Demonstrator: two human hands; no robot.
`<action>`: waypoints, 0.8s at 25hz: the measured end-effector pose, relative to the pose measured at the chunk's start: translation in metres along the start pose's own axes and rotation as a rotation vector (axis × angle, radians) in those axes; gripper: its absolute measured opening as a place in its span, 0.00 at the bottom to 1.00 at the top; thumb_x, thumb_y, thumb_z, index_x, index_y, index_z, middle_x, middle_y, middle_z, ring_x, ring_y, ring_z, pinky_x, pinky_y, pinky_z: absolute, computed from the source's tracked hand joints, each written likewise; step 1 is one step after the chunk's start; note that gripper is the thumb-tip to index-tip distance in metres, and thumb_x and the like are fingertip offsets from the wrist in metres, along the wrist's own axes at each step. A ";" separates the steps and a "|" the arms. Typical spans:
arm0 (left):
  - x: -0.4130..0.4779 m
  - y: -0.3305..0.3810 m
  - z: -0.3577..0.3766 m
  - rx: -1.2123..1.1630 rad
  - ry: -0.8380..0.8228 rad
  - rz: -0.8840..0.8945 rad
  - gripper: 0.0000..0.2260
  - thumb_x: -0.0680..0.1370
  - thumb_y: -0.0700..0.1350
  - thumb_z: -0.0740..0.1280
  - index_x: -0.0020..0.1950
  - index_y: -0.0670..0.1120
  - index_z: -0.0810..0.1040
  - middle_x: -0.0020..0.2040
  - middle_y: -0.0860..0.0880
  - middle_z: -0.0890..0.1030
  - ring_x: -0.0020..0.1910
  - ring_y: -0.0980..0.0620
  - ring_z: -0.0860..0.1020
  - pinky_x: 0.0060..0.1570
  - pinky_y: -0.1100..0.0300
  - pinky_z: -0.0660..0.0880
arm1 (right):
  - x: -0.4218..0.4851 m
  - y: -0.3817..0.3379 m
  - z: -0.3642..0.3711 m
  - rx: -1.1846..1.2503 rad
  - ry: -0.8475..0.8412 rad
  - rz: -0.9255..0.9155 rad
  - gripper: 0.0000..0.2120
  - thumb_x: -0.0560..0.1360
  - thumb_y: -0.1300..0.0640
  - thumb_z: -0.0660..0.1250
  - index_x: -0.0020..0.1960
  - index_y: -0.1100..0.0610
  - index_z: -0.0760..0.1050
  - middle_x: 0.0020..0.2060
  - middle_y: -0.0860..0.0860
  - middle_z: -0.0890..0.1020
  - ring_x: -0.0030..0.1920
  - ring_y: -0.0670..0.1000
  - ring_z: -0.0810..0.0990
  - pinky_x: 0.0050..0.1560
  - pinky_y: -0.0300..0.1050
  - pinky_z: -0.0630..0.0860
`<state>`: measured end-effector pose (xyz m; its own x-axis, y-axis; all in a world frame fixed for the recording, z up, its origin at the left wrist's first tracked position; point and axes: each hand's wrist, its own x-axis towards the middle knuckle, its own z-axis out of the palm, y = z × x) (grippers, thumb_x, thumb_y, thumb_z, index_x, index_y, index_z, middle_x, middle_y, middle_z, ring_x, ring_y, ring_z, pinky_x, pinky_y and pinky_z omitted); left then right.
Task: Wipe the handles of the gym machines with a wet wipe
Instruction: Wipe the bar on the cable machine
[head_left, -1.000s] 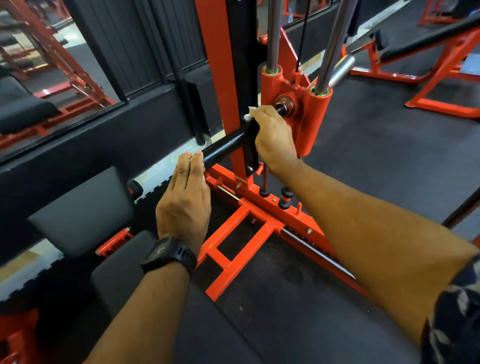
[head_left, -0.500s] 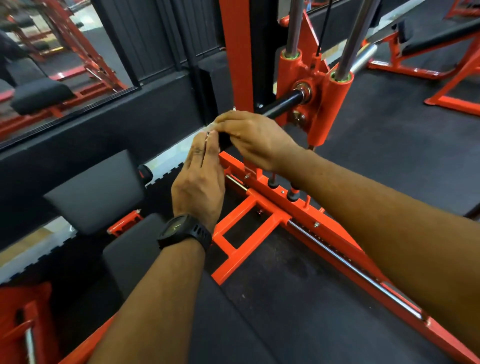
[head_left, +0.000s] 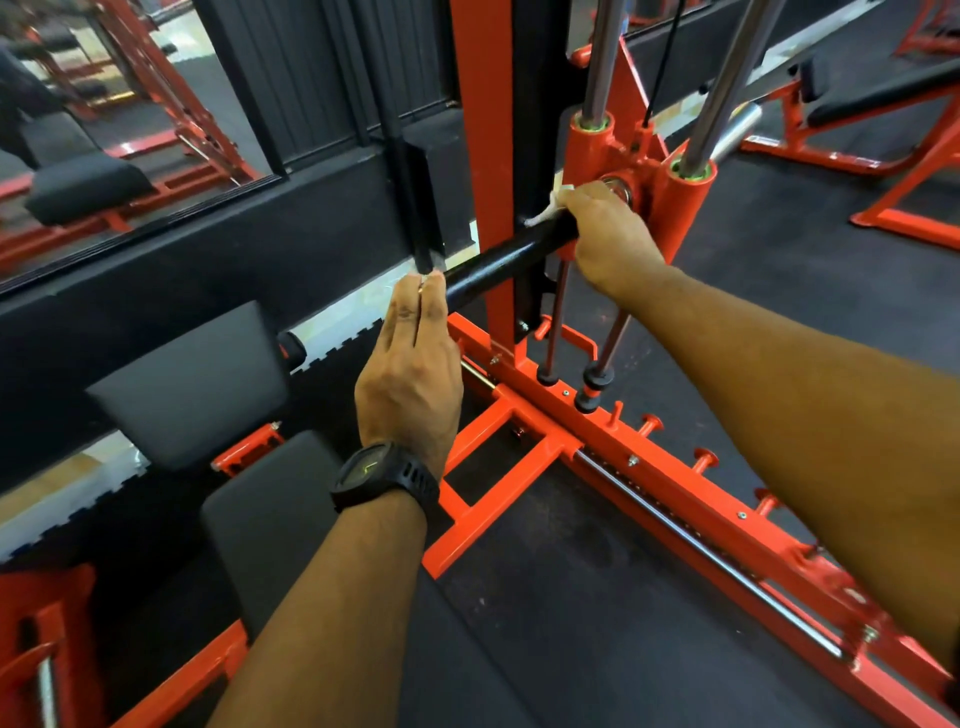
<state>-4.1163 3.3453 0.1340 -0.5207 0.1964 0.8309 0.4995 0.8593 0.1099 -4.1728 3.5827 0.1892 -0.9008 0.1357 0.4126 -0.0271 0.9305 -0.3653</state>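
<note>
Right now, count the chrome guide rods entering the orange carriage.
2. Left guide rod enters the collar above the right hand; right guide rod enters the collar beside it. Others may be hidden.

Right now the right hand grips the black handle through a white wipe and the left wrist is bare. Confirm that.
Wrong on one point: the head view shows a black watch on the left wrist. The rest stands: the right hand grips the black handle through the white wipe.
</note>
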 end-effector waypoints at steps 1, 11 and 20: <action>0.000 0.001 0.001 -0.004 0.005 -0.004 0.17 0.82 0.39 0.59 0.70 0.39 0.74 0.68 0.39 0.77 0.65 0.43 0.78 0.62 0.52 0.77 | -0.001 -0.003 0.004 -0.032 0.011 -0.007 0.16 0.78 0.67 0.59 0.64 0.60 0.76 0.60 0.58 0.76 0.63 0.58 0.75 0.63 0.48 0.70; 0.000 0.000 -0.001 -0.005 0.009 -0.006 0.18 0.80 0.36 0.63 0.70 0.38 0.74 0.68 0.38 0.77 0.65 0.43 0.78 0.64 0.51 0.75 | -0.020 -0.052 0.021 0.361 0.210 0.346 0.20 0.80 0.67 0.52 0.70 0.61 0.70 0.65 0.58 0.74 0.63 0.57 0.76 0.65 0.52 0.73; 0.001 0.004 -0.007 -0.070 -0.064 -0.073 0.22 0.79 0.34 0.66 0.73 0.40 0.72 0.70 0.38 0.75 0.67 0.41 0.76 0.63 0.52 0.74 | -0.053 -0.119 0.008 1.693 0.140 1.103 0.13 0.81 0.68 0.54 0.42 0.59 0.73 0.33 0.52 0.73 0.31 0.48 0.73 0.40 0.43 0.81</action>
<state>-4.1098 3.3452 0.1392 -0.5994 0.1661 0.7830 0.5046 0.8378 0.2086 -4.1252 3.4618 0.2037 -0.7826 0.4081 -0.4700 0.0284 -0.7309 -0.6819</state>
